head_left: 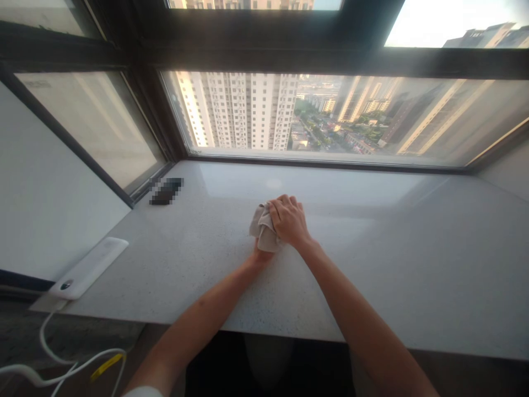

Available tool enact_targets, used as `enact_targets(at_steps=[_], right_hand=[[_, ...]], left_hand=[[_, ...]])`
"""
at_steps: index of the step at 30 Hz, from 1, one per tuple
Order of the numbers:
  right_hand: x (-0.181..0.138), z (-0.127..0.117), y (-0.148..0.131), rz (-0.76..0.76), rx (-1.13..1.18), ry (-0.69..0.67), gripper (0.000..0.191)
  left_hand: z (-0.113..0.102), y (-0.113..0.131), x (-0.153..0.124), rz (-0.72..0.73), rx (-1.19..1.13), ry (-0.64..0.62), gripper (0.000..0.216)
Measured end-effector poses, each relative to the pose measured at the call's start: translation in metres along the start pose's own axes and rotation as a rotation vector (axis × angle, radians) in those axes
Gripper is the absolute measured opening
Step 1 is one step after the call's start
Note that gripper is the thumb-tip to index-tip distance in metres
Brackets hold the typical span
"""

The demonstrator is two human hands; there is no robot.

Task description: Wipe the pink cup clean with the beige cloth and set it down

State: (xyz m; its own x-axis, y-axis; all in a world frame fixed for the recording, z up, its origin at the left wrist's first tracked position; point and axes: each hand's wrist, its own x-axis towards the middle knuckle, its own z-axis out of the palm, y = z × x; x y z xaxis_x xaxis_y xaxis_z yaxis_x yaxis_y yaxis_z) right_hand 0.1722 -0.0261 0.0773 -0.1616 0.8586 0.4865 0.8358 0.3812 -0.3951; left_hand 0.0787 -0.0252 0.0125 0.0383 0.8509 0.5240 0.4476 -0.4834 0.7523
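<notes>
Cloth point(262, 229) sits mid-sill on the stone ledge point(392, 259), right hand point(289, 219) on top, left hand point(261, 256) under it on the near side. Power strip point(88, 267) at near-left edge, cable point(58, 369) hanging below. Blurred flat item point(166, 191) far-left by window frame point(322, 160), which runs behind.

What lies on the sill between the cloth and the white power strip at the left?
Nothing: in the head view, the sill is bare between the cloth and the white power strip.
</notes>
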Motion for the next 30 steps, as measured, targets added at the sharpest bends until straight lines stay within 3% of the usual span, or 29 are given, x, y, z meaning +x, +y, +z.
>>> enact_targets(at_steps=[4, 7, 11, 15, 21, 23, 26, 30], right_hand=[[0.007, 0.011, 0.048, 0.075, 0.376, -0.066, 0.045], [-0.004, 0.022, 0.08, 0.228, 0.648, 0.023, 0.047], [-0.028, 0.034, 0.104, 0.221, 0.605, 0.042, 0.042], [-0.036, 0.037, 0.1, 0.226, 0.473, 0.089, 0.044], [-0.034, 0.02, 0.072, 0.347, 0.905, 0.203, 0.049], [-0.034, 0.004, 0.068, 0.309, 0.888, 0.165, 0.046], [-0.031, -0.018, 0.067, 0.236, 0.658, 0.05, 0.037], [-0.018, -0.025, 0.06, 0.076, 0.453, -0.114, 0.034]], left_hand=[[-0.003, 0.001, -0.009, -0.061, -0.074, -0.025, 0.028], [-0.008, -0.001, -0.015, -0.148, -0.141, -0.043, 0.023], [-0.012, -0.004, -0.015, -0.239, -0.134, -0.003, 0.038], [-0.015, -0.005, -0.012, -0.252, -0.16, 0.0, 0.036], [-0.012, -0.01, -0.012, -0.194, -0.133, -0.136, 0.028], [-0.008, -0.012, -0.013, -0.143, -0.022, -0.198, 0.029], [-0.005, -0.015, -0.015, -0.087, 0.072, -0.269, 0.032], [-0.007, -0.014, -0.016, -0.012, -0.075, -0.183, 0.038]])
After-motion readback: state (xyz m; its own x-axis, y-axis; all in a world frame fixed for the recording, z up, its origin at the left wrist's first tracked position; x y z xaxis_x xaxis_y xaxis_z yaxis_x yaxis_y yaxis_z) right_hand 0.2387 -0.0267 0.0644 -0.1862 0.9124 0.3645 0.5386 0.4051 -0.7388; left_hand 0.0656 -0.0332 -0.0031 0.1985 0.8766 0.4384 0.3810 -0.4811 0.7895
